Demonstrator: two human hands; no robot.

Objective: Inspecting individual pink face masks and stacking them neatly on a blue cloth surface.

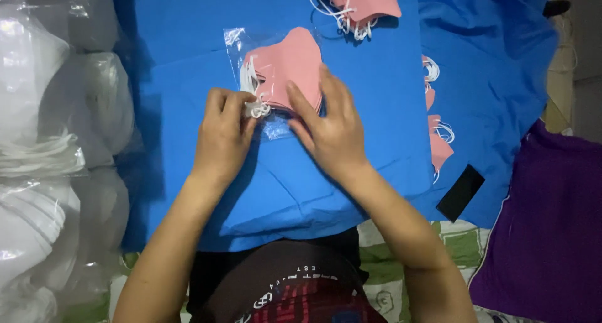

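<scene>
Top-down head view, person seated at a blue cloth work surface [188, 172]. Both hands meet at a clear thin plastic sleeve bag [235, 44] holding a small stack of pink folded fabric face masks [285, 63] with white elastic ear loops [248, 78]. It lies flat on the cloth just in front of the person, centre frame.

Left hand [222, 135]: fingertips pinched together on the bunched white loops and the bag's open edge, apparently to keep the mouth gathered while the stack sits inside. Right hand [332, 129]: fingers spread flat, pressing down on the pink stack and bag, seemingly to pin it so it does not slide. Hands close together, not touching each other.

A second pile of loose pink masks with white loops [360, 3] lies at the top edge, well apart. More pink masks [439, 144] peek from under the cloth's fold on the right. Black flat rectangular strip [459, 192] near the lower right of the cloth. Purple fabric [552, 223] far right. Bulky clear bags of white goods [44, 141] stacked along the left.
</scene>
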